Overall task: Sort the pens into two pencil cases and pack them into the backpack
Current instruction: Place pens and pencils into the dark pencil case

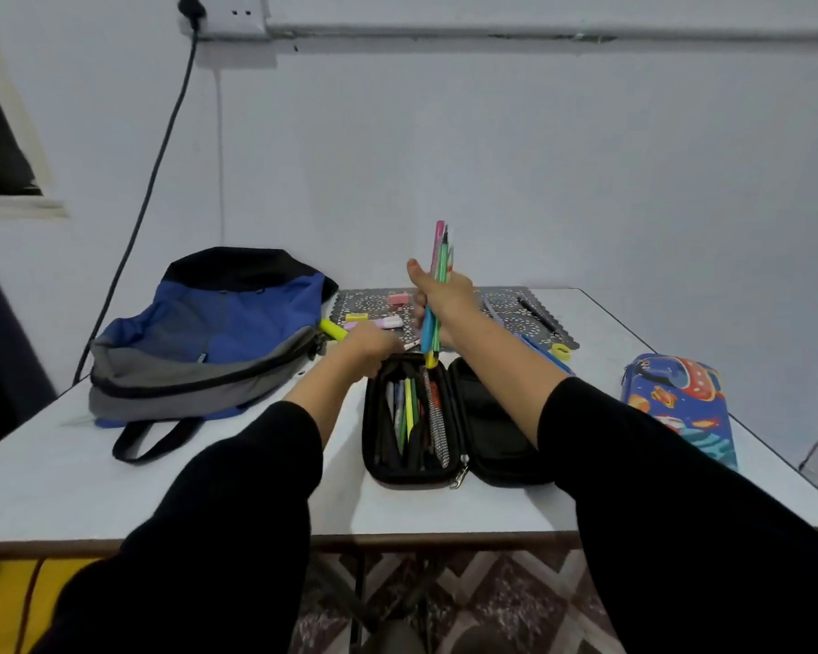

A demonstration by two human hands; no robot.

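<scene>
A black pencil case [492, 431] lies open in the middle of the table, its left half holding several pens. My right hand [445, 295] grips an upright bunch of coloured pens [438, 276] above the case's far end. My left hand [374, 346] rests at the case's far left corner, fingers curled on its edge. A blue space-print pencil case [681, 403] lies shut at the right. The blue and grey backpack [209, 342] lies on the left. More pens [537, 313], highlighters [334, 330] and erasers [400, 298] lie on a patterned mat [506, 302] behind.
The white table [209, 488] stands against a pale wall. A black cable [161, 148] hangs from a wall socket down behind the backpack. The backpack's strap [147, 441] loops toward the front edge. Patterned floor shows below the table.
</scene>
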